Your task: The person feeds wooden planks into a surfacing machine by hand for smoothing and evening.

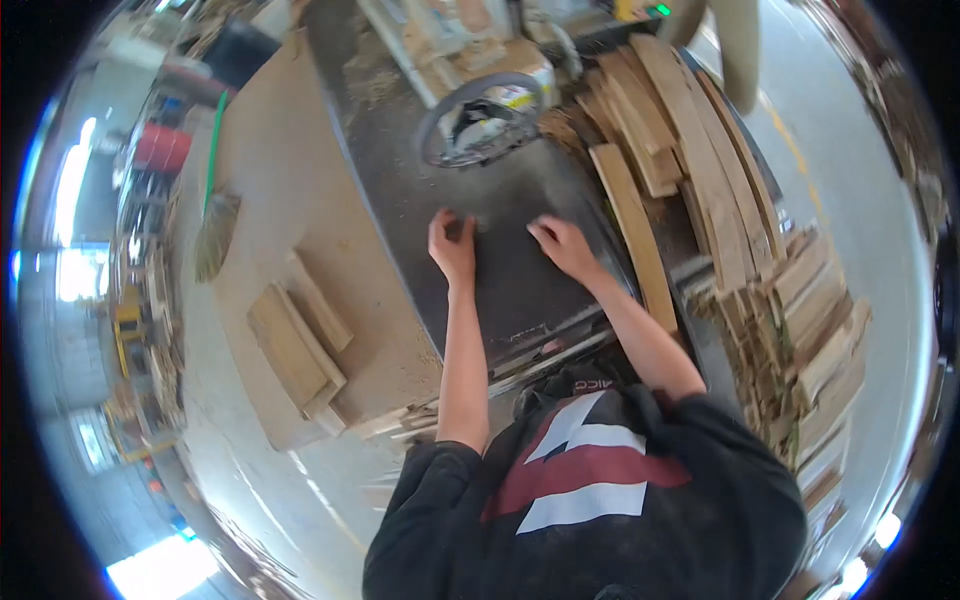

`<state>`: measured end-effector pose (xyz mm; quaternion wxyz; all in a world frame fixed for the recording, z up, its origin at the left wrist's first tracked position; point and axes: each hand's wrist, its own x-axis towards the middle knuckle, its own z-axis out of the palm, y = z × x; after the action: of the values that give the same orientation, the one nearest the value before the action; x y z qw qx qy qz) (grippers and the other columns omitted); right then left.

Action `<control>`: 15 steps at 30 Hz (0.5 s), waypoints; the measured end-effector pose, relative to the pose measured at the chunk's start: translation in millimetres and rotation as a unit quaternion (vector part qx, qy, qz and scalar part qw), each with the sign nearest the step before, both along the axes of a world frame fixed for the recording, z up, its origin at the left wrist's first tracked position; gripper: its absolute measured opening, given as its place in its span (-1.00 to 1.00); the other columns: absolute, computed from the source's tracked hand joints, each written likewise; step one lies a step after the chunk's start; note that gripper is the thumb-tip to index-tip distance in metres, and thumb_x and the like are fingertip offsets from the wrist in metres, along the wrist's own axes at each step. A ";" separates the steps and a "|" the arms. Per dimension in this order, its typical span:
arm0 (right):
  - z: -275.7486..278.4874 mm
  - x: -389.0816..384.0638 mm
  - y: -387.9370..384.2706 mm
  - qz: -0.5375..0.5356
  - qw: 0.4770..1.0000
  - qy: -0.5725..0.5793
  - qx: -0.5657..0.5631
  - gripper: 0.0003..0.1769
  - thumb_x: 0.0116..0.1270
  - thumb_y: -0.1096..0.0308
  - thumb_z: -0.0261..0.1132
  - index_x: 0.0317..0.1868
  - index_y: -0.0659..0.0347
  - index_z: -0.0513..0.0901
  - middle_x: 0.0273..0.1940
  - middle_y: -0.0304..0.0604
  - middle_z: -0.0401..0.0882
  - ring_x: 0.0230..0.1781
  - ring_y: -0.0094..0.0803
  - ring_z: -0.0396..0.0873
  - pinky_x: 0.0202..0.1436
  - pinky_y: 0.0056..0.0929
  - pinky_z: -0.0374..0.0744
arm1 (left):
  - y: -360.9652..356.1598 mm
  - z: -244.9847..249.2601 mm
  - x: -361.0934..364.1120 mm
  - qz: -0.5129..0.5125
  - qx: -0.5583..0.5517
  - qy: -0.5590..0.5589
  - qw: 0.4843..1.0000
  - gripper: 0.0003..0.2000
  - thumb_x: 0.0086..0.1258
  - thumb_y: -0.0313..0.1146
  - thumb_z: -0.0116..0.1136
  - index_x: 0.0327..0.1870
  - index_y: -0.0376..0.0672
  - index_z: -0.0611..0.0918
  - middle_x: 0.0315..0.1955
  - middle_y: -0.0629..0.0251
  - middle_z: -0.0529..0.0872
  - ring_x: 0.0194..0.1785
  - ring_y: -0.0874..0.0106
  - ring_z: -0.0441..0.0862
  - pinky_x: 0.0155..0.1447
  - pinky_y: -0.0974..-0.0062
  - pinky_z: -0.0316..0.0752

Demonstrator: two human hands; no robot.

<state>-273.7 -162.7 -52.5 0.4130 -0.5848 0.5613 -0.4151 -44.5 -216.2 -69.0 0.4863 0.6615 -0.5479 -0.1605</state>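
Observation:
Both of my hands are over the dark machine table, in front of a black handwheel. My left hand has its fingers bent, with a gap between thumb and fingers and nothing visible in it. To its right is my right hand, its fingers loosely curled toward the left hand. I see no object in it, and a small gap shows near the fingertips. Nearest to the right hand is a long wooden board lying along the table's right side.
Stacked boards lie to the right, with a pile of wood offcuts below them. On the left, several short boards lie on a brown panel, near a green-handled broom. The machine body stands ahead.

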 end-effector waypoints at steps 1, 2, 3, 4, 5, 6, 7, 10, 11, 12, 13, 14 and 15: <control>-6.7 -1.3 23.9 -0.030 0.999 0.000 -0.017 -0.73 0.57 0.20 0.33 -0.13 0.28 0.71 -0.41 -0.01 0.64 -0.45 -0.27 0.63 -0.32 -0.29 0.52 | 17.8 0.4 10.4 -0.041 0.013 0.021 0.999 -0.66 0.19 -0.36 0.64 -0.14 -0.28 0.69 0.06 0.06 0.79 0.03 0.18 0.74 0.15 0.29 0.62; -3.1 -1.3 46.3 -0.055 0.995 -0.015 -0.081 -0.77 0.55 0.24 0.35 -0.07 0.26 0.74 -0.40 0.00 0.66 -0.44 -0.27 0.65 -0.32 -0.33 0.53 | 31.1 1.3 26.6 -0.078 0.027 0.039 0.996 -0.69 0.20 -0.37 0.62 -0.16 -0.27 0.71 0.07 0.09 0.79 0.06 0.16 0.72 0.18 0.28 0.62; -1.8 -5.1 64.4 -0.045 0.998 0.002 -0.052 -0.78 0.56 0.26 0.35 -0.08 0.27 0.74 -0.41 -0.07 0.68 -0.45 -0.38 0.62 -0.33 -0.39 0.53 | 36.7 2.4 49.5 -0.041 0.019 0.035 0.998 -0.69 0.20 -0.37 0.62 -0.16 -0.27 0.71 0.07 0.09 0.79 0.06 0.16 0.72 0.18 0.28 0.62; -7.8 -7.2 75.7 -0.038 0.997 0.007 -0.068 -0.78 0.57 0.26 0.34 -0.08 0.27 0.74 -0.42 -0.12 0.66 -0.45 -0.46 0.58 -0.34 -0.42 0.51 | 41.3 3.6 75.6 -0.032 0.009 -0.049 0.998 -0.68 0.24 -0.32 0.59 -0.09 -0.24 0.71 0.18 0.05 0.73 0.17 0.12 0.67 0.24 0.18 0.58; -13.6 -7.6 82.0 -0.028 0.996 0.011 -0.084 -0.78 0.58 0.26 0.34 -0.07 0.26 0.75 -0.44 -0.18 0.65 -0.45 -0.54 0.54 -0.35 -0.44 0.49 | 49.1 6.9 103.4 -0.020 0.007 -0.133 0.991 -0.66 0.28 -0.27 0.56 -0.03 -0.22 0.71 0.29 0.01 0.67 0.28 0.07 0.61 0.31 0.07 0.54; -14.0 -9.0 81.5 -0.014 0.997 0.005 -0.079 -0.78 0.59 0.26 0.33 -0.08 0.26 0.74 -0.46 -0.24 0.61 -0.46 -0.60 0.49 -0.36 -0.48 0.47 | 56.1 13.0 131.7 0.025 0.005 -0.136 0.990 -0.66 0.28 -0.27 0.56 -0.03 -0.22 0.71 0.29 0.01 0.67 0.28 0.07 0.61 0.31 0.07 0.54; -12.9 -8.7 77.0 -0.005 0.997 0.002 -0.077 -0.78 0.60 0.26 0.32 -0.09 0.26 0.74 -0.48 -0.30 0.58 -0.46 -0.66 0.44 -0.38 -0.51 0.45 | 60.5 19.8 161.3 0.101 0.038 -0.245 0.964 -0.59 0.34 -0.21 0.50 0.12 -0.18 0.67 0.40 -0.01 0.55 0.41 0.03 0.49 0.38 -0.05 0.44; -20.1 -2.6 71.3 -0.034 0.995 -0.027 -0.094 -0.76 0.61 0.24 0.31 -0.12 0.27 0.73 -0.50 -0.34 0.53 -0.52 -0.69 0.38 -0.43 -0.55 0.38 | 80.2 30.3 235.1 0.254 0.099 -0.340 0.900 -0.44 0.44 -0.15 0.39 0.38 -0.16 0.54 0.55 -0.06 0.35 0.60 -0.02 0.24 0.49 -0.20 0.28; -21.5 -2.5 71.0 -0.012 0.994 -0.026 -0.101 -0.76 0.61 0.24 0.31 -0.12 0.27 0.73 -0.50 -0.34 0.53 -0.52 -0.69 0.38 -0.43 -0.55 0.38 | 89.6 26.7 252.4 0.301 0.121 -0.341 0.882 -0.37 0.47 -0.15 0.33 0.50 -0.17 0.44 0.59 -0.09 0.27 0.67 -0.03 0.12 0.53 -0.23 0.21; -21.3 -2.5 73.3 -0.006 0.993 0.002 -0.115 -0.75 0.60 0.24 0.31 -0.14 0.28 0.72 -0.51 -0.35 0.52 -0.54 -0.69 0.37 -0.45 -0.56 0.36 | 100.7 11.5 265.1 0.318 0.124 -0.335 0.878 -0.37 0.47 -0.15 0.33 0.50 -0.17 0.44 0.59 -0.09 0.27 0.67 -0.03 0.12 0.53 -0.23 0.21; -19.9 -1.5 74.2 -0.003 0.991 0.032 -0.127 -0.74 0.59 0.23 0.32 -0.15 0.29 0.72 -0.52 -0.36 0.51 -0.55 -0.70 0.35 -0.47 -0.58 0.33 | 111.9 -8.7 275.2 0.315 0.148 -0.319 0.881 -0.32 0.46 -0.13 0.34 0.54 -0.19 0.40 0.58 -0.12 0.28 0.67 -0.03 0.12 0.53 -0.23 0.22; -18.3 0.2 73.7 0.009 0.991 0.034 -0.128 -0.74 0.59 0.23 0.32 -0.15 0.29 0.72 -0.52 -0.36 0.51 -0.55 -0.70 0.35 -0.47 -0.58 0.33 | 121.9 -20.9 280.1 0.309 0.172 -0.304 0.885 -0.27 0.44 -0.12 0.34 0.57 -0.22 0.36 0.57 -0.15 0.28 0.67 -0.04 0.12 0.53 -0.22 0.24; -16.8 1.1 74.5 0.001 0.990 0.039 -0.133 -0.74 0.59 0.23 0.33 -0.17 0.29 0.72 -0.52 -0.36 0.51 -0.56 -0.69 0.34 -0.47 -0.57 0.32 | 125.9 -19.4 266.7 0.325 0.170 -0.320 0.873 -0.26 0.42 -0.12 0.37 0.53 -0.31 0.40 0.51 -0.22 0.36 0.60 -0.05 0.26 0.54 -0.16 0.26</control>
<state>-272.6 -88.2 -69.3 0.3097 -0.6507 0.5168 -0.4622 222.2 -90.2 -88.4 0.1890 0.8900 -0.3919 0.1363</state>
